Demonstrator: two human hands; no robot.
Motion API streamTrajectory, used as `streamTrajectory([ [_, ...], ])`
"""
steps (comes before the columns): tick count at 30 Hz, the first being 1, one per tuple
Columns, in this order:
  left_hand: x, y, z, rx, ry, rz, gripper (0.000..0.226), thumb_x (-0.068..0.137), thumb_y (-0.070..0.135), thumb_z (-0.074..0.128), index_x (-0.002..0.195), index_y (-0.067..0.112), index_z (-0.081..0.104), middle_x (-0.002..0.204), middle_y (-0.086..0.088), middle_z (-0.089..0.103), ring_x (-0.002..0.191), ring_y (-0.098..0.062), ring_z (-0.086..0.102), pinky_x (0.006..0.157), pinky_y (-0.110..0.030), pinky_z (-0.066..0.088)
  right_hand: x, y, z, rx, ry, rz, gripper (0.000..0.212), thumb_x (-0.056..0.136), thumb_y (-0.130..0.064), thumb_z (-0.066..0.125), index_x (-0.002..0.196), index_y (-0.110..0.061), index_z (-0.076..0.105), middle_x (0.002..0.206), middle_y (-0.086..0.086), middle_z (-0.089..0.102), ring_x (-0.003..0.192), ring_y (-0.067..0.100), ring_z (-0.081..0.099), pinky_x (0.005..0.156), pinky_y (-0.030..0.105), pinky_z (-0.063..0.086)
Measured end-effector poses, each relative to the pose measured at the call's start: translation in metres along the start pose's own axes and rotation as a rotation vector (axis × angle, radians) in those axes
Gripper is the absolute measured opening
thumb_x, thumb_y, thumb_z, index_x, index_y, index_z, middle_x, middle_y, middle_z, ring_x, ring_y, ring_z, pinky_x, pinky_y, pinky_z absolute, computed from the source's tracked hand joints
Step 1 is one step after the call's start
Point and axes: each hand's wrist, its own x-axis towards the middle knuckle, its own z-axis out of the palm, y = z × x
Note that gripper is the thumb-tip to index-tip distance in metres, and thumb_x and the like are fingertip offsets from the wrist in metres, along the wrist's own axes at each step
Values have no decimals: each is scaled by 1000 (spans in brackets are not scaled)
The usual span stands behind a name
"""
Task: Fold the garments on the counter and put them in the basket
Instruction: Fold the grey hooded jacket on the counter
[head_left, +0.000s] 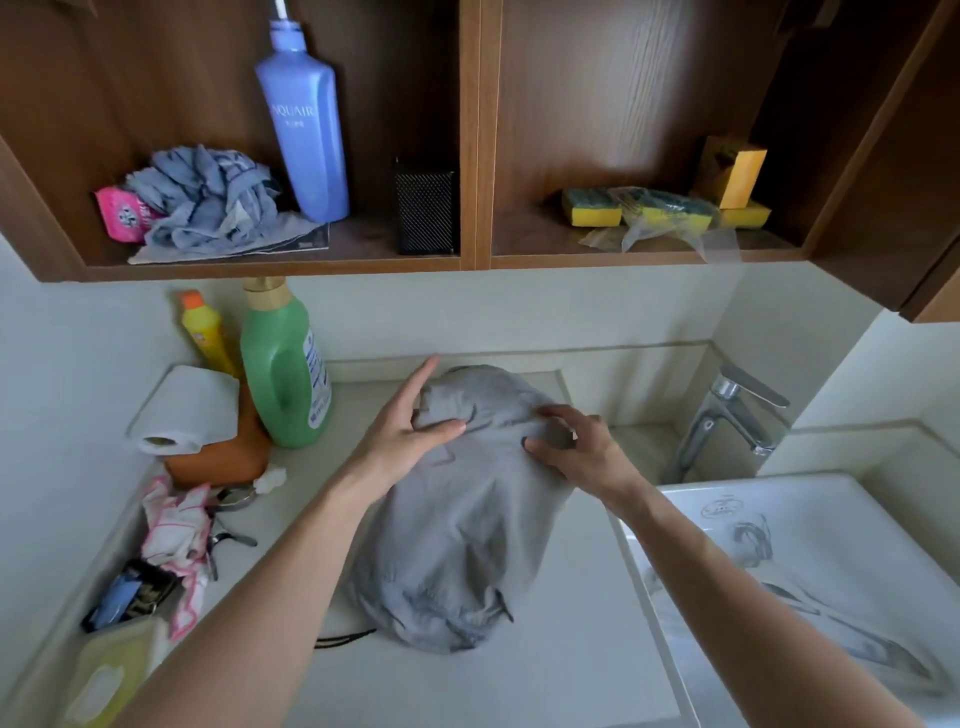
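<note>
Grey garment (467, 530) lies on the pale counter (545, 670), long axis running away from us. Near hem is bunched. Far end is rounded and close to the back wall. We log it as partly folded, with both sides already turned in.

Wooden shelf unit (470, 156) hangs above, in two open bays. White sink (779, 519) sits to the right of the garment, with a chrome tap (727, 415) at its back corner.

Left hand (405, 431) rests on the garment's far left side. Its fingers are straight and pointing toward the wall, and the thumb is laid flat across the cloth. It presses and does not grasp. Right hand (587, 452) is on the far right side with fingers arched. We read it as pinching a fold between thumb and forefinger.

Tall blue bottle (306, 130) stands in the left bay. Beside it we note a crumpled blue-grey cloth (208, 197) and a black mesh holder (426, 213). Yellow-green sponges (592, 208) are in the right bay.

On the counter, left of the garment, a green jug (280, 374) stands just beside a toilet roll (187, 410) lying on an orange container (223, 457). A yellow bottle (205, 332) stands behind them. Nearer to us lies a pink-and-white rag (176, 530).

Dark cord (345, 639) shows at the near hem. We take it for a drawstring, but the join is hidden.
</note>
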Motion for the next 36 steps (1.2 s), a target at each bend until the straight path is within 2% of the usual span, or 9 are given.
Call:
streamTrajectory([
  [3, -4, 20, -5, -22, 9, 115, 73, 80, 10, 80, 141, 36, 52, 140, 9, 58, 134, -8, 49, 118, -41, 34, 0, -35, -7, -515, 147, -385, 84, 69, -78, 60, 141, -36, 46, 148, 5, 26, 134, 28, 38, 111, 42, 37],
  [8, -11, 44, -1, 8, -79, 192, 77, 77, -5, 78, 142, 28, 52, 143, 11, 54, 137, -3, 44, 118, -36, 35, 0, -73, 11, -797, -90, -639, 115, 66, -63, 76, 156, -30, 13, 158, -1, 31, 141, 21, 34, 116, 42, 29],
  [12, -15, 59, -1, 159, -76, 229, 75, 74, 17, 85, 139, 38, 54, 133, 15, 61, 127, -1, 53, 114, -35, 40, 11, -83, 3, -814, -8, -500, 64, 80, -49, 70, 135, -31, 42, 106, 3, 71, 98, 32, 66, 80, 39, 49],
  [15, -17, 72, -11, 304, -7, 320, 68, 75, 38, 84, 135, 42, 54, 104, 13, 70, 99, 0, 64, 93, -20, 49, 12, -89, 1, -779, 19, -497, 43, 80, -51, 69, 110, -27, 49, 91, 4, 71, 87, 35, 63, 74, 43, 51],
  [18, -20, 80, -28, 475, 125, 483, 55, 74, 72, 64, 119, 42, 61, 109, 11, 54, 109, 6, 47, 96, -8, 33, 1, -102, -13, -560, -87, -547, 40, 74, -49, 76, 98, -28, 52, 85, -8, 67, 81, 21, 62, 74, 41, 52],
  [22, -26, 82, -47, 176, -123, 15, 42, 86, 68, 42, 110, 40, 63, 104, 38, 65, 104, 14, 57, 100, -18, 40, -15, -128, -38, -69, -254, -521, 41, 73, -21, 88, 107, -17, 66, 102, -7, 72, 96, 6, 67, 81, 20, 51],
  [27, -35, 69, -55, -99, -255, -353, 45, 82, 70, 55, 97, 31, 74, 93, 7, 78, 84, -5, 73, 82, -24, 52, 3, -105, -47, 82, -101, -239, 43, 72, -30, 88, 107, -18, 66, 101, -6, 73, 88, 3, 69, 76, 21, 53],
  [30, -39, 51, -53, -106, -389, -514, 96, 38, 74, 86, 113, 15, 73, 118, -14, 72, 108, -29, 69, 96, -39, 53, 20, -57, -34, -99, 4, -76, 52, 63, -50, 89, 103, -25, 65, 97, -8, 72, 87, 7, 68, 80, 30, 55],
  [36, -36, 13, -22, 176, -322, -475, 53, 72, -1, 84, 118, 18, 66, 109, -3, 76, 101, -22, 72, 89, -44, 58, 27, -5, -7, -209, -26, 48, 53, 66, -57, 83, 104, -25, 65, 100, -4, 70, 94, 16, 66, 85, 33, 54],
])
